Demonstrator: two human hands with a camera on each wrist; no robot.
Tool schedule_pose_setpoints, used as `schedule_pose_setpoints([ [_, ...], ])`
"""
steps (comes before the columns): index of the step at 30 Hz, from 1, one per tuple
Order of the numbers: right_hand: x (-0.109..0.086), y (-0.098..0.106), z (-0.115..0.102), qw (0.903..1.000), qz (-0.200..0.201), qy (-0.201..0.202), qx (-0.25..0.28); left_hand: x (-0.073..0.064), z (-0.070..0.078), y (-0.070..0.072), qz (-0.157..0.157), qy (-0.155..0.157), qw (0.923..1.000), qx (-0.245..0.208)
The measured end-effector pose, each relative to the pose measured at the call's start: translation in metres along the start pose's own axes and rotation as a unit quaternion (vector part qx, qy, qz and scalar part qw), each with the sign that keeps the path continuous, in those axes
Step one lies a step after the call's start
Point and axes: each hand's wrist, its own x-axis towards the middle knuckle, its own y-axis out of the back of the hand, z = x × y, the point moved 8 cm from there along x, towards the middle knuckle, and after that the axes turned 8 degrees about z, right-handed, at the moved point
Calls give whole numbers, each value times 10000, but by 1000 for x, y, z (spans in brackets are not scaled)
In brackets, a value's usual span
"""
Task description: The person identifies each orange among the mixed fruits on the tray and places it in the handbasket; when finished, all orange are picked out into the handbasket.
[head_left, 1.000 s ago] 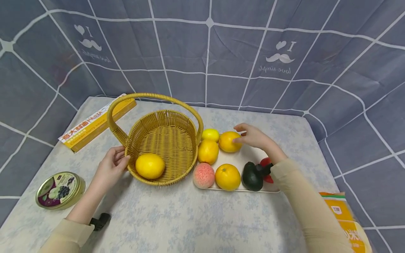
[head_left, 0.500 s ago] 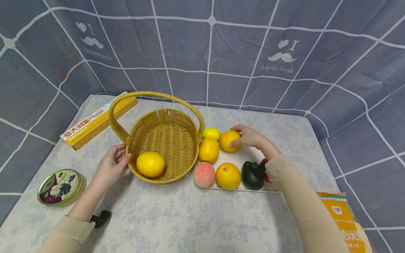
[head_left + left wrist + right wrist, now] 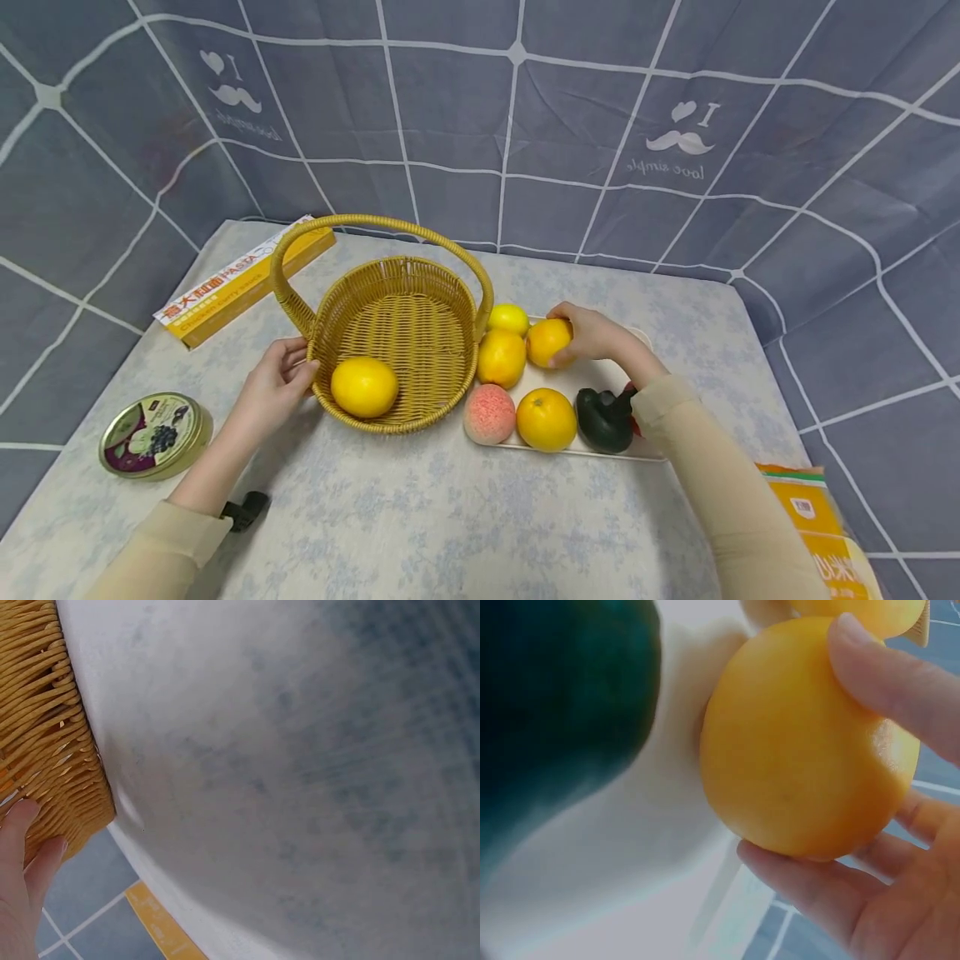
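My right hand [image 3: 596, 333] holds an orange [image 3: 547, 342] at the back of a white tray [image 3: 600, 372]. In the right wrist view the thumb lies over one side of that orange [image 3: 802, 750] and the fingers curl round the other. My left hand [image 3: 273, 385] grips the left side of a wicker basket [image 3: 405, 333], thumb at the rim. The left wrist view shows fingertips against the basket's woven wall [image 3: 45, 727]. A yellow fruit [image 3: 364, 387] lies inside the basket, at its front left. Its tall arched handle [image 3: 382, 221] stands upright.
The tray also bears a lemon [image 3: 507, 320], a larger yellow fruit [image 3: 501, 358], a peach [image 3: 490, 414], another orange [image 3: 546, 419], a dark green avocado-like fruit [image 3: 603, 421] and a partly hidden red item. Around lie a pasta box [image 3: 243, 283], a round tin [image 3: 153, 435] and an orange-yellow packet [image 3: 817, 533].
My right hand has closed from a looser reach to a hold round the orange, which stays on the tray. The left hand keeps its place at the basket; the head view has shifted slightly.
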Motion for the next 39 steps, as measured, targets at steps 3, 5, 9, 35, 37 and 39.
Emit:
schedule_pose_setpoints([
  [3, -7, 6, 1, 10000, 71, -8, 63, 1, 1, -1, -21, 0, 10000, -21],
  [5, -14, 12, 0, 9997, 156, -41, 165, 1, 1, -2, -22, -2, 10000, -23],
  [9, -31, 24, -9, 9982, 359, 42, 485, 0, 2, -2, -41, -12, 10000, -30],
  [35, -25, -38, -167, 9642, 326, 777, 2513, 1, 2, -2, -24, 39, 10000, 31],
  [37, -12, -41, -174, 9642, 438, 596, 2547, 1, 1, -2, -31, 63, 10000, 0],
  [39, 1, -44, -180, 9634, 528, 447, 2589, 1, 0, -2, -37, 71, 10000, -31],
])
